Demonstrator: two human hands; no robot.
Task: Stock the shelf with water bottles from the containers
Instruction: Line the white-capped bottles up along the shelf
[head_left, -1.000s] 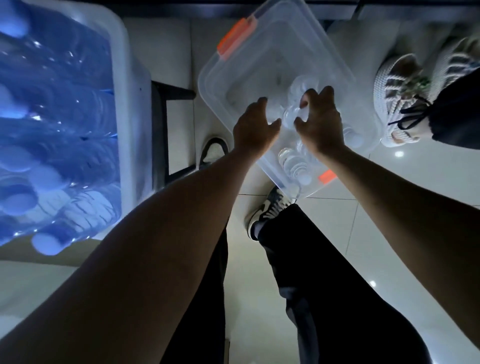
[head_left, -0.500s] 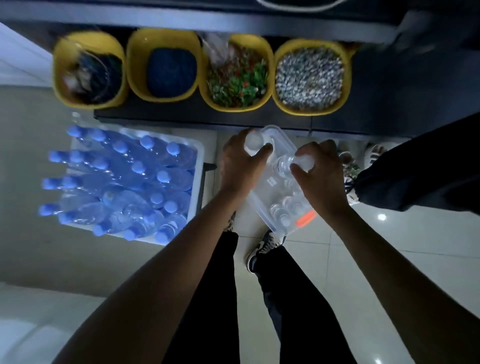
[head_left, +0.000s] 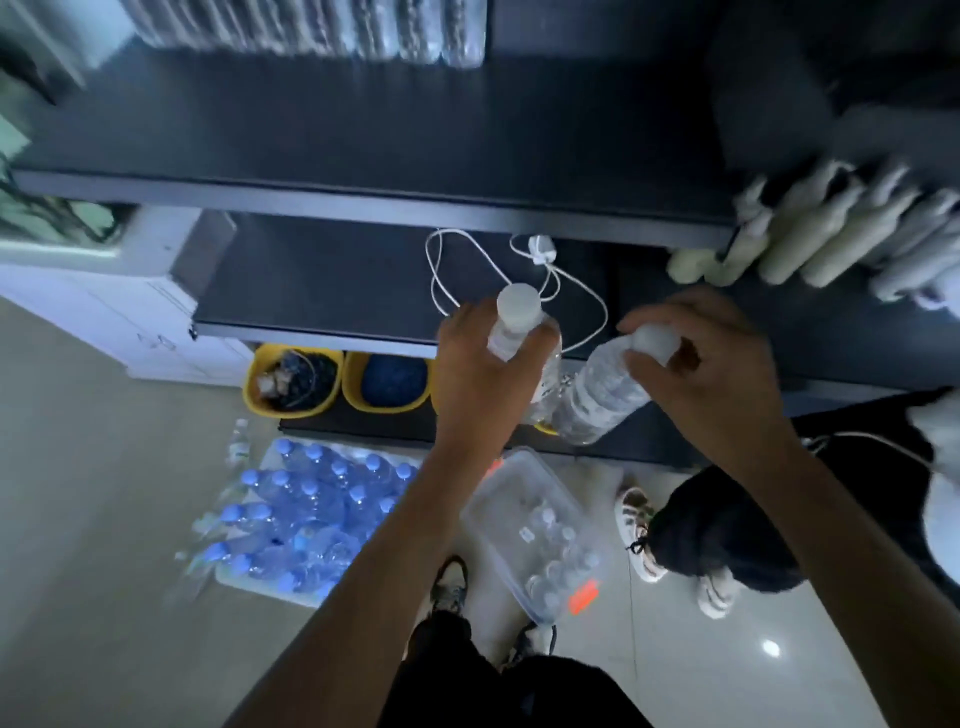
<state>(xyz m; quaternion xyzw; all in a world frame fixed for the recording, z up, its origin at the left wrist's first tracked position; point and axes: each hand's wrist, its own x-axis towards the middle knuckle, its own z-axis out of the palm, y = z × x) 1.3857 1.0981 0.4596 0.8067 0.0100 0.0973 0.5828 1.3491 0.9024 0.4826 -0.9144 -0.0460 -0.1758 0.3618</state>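
Observation:
My left hand (head_left: 483, 374) grips a clear water bottle with a white cap (head_left: 517, 317), held upright in front of the dark shelf (head_left: 363, 291). My right hand (head_left: 711, 369) pinches the white-capped top of a second clear bottle (head_left: 597, 395), which hangs tilted down and to the left. Both bottles are close together, level with the middle shelf's front edge. Below on the floor lies a clear plastic container with orange latches (head_left: 498, 499) holding several small bottles. A white crate (head_left: 275, 587) to its left is full of blue-capped bottles.
A white cable (head_left: 441, 275) lies looped on the middle shelf. Pale bottles (head_left: 831, 234) lie stacked on the shelf at right. Yellow bins (head_left: 293, 382) sit on the bottom shelf. Another person's legs and sneakers (head_left: 644, 535) stand at right. A white cabinet (head_left: 93, 312) is at left.
Both hands have lifted a bottle each out of the clear container up to shelf height. My view has risen from the floor to the shelves.

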